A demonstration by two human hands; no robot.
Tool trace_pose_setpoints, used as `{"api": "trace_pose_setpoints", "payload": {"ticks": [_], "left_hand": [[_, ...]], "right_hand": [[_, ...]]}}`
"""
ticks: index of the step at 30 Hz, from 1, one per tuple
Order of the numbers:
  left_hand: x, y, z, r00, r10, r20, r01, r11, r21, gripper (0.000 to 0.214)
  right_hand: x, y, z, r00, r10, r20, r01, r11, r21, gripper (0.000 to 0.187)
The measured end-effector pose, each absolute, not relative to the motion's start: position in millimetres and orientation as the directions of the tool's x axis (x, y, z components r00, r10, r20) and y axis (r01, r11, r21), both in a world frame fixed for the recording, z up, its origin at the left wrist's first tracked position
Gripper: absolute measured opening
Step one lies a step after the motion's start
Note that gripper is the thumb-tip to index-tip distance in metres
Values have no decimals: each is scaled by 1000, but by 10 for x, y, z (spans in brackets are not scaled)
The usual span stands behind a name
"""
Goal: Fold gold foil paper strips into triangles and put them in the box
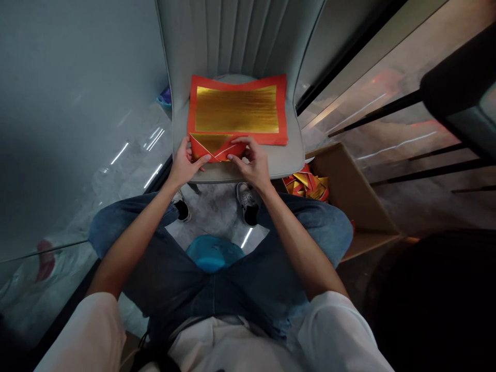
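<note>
One sheet partly folded, a stack of flat sheets left

A folded red-and-gold sheet (211,146) was held in front of the stack, over the front part of the chair seat (285,161). It was pinched at its left end by the left hand (187,161), closed with the thumb in front and the fingers mostly hidden behind. Its right end was gripped by the right hand (252,161), with the thumb pressed low on the front and the index finger laid along the upper edge.

Slanting folds were already made in this piece, their edges meeting near the lower middle, and a gold area was left showing above them. By judgement, the folding was well under way but not finished; how many folds remained could not be told.

Behind it, flat red sheets with a gold panel (237,109) were stacked on the seat, unfolded. To the right, red-and-gold folded pieces (306,186) were heaped in a cardboard box (351,188), apparently finished ones. Neither pile could be counted.
</note>
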State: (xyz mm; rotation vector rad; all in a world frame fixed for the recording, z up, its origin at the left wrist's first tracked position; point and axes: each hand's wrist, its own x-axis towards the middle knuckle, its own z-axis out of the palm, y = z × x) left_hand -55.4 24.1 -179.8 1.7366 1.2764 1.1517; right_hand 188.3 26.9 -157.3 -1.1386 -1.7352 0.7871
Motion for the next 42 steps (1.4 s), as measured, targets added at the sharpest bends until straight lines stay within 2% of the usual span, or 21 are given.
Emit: {"api": "trace_pose_setpoints", "payload": {"ticks": [8, 14, 19, 24, 26, 29, 34, 38, 42], "left_hand": [[-567, 253, -1839, 95, 969, 228, 307, -246, 919, 78], [-522, 216, -1749, 156, 958, 240, 369, -282, 886, 74], [-556, 147, -1499, 171, 918, 359, 410, -398, 821, 44], [-626, 139, -1430, 203, 864, 461, 549, -490, 677, 21], [-660, 170, -1495, 273, 859, 434, 582, -507, 636, 17], [-755, 230, -1586, 430, 848, 311, 587, -524, 617, 19], [-972, 316, -1513, 636, 765, 100, 547, -539, 641, 51], [-948, 312, -1372, 628, 778, 30, 605, -512, 610, 57], [-728, 260, -1333, 513, 853, 93, 718, -486, 498, 42]], "right_hand": [[1862, 226, -1486, -355, 875, 330, 428, 466, -775, 40], [1874, 239, -1509, -365, 868, 337, 449, 482, -753, 31], [1896, 214, -1556, -248, 881, 402, 393, 471, -790, 29], [1974, 274, -1587, -263, 867, 424, 421, 498, -758, 30], [2018, 314, -1609, -318, 857, 405, 470, 513, -718, 28], [2075, 339, -1648, -446, 832, 329, 515, 539, -666, 25], [2088, 294, -1620, -527, 811, 253, 575, 560, -596, 24], [1986, 298, -1556, -488, 849, 203, 660, 510, -552, 23], [1872, 370, -1540, -441, 883, 159, 746, 460, -482, 21]]}}
